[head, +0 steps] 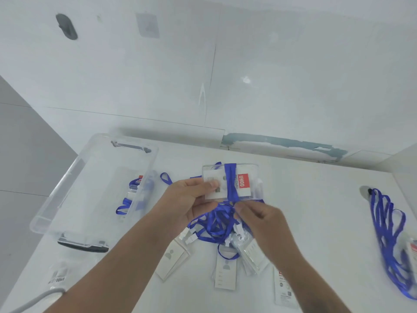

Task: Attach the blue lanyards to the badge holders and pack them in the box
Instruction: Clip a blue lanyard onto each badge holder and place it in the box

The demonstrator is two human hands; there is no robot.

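Note:
My left hand (191, 197) holds up a clear badge holder (246, 175) with a red label, thumb pressed on its front. A blue lanyard strap (232, 181) runs down across the holder's face. My right hand (259, 218) pinches that strap just below the holder's lower edge. Under both hands lies a tangle of blue lanyards (216, 224) with white clips and several badge holders (225, 272) on the white table. The clear plastic box (67, 199) stands at the left, with a badge holder and lanyard (133, 195) inside.
A bunch of blue lanyards (388, 224) lies at the table's right edge, beside more packaged holders (413, 254). A packet (57, 275) and a grey cable (40, 299) sit at the front left. A white wall rises just behind the table.

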